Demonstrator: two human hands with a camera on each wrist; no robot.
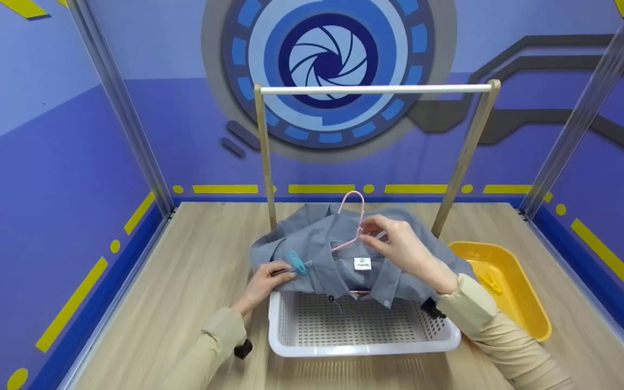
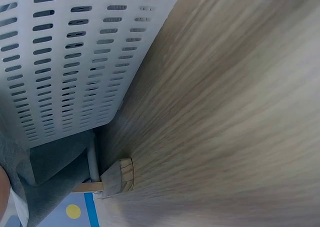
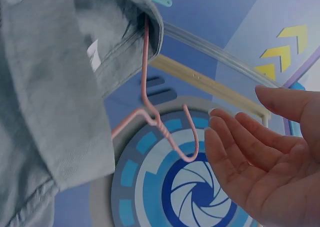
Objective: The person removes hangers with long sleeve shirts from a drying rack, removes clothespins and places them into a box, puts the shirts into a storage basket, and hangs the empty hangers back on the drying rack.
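Grey shirt lies across the far part of the white basket, before the rack. From where I stand, the left hand pinches its edge beside a teal clip, seemingly steadying the cloth. The right hand's fingers, loosely bent and unladen, wait just beside the pink hanger, apparently propped by the collar around it.

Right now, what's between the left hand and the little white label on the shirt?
In the head view, a turquoise clip and part of the gray shirt lie between the left hand and the white label.
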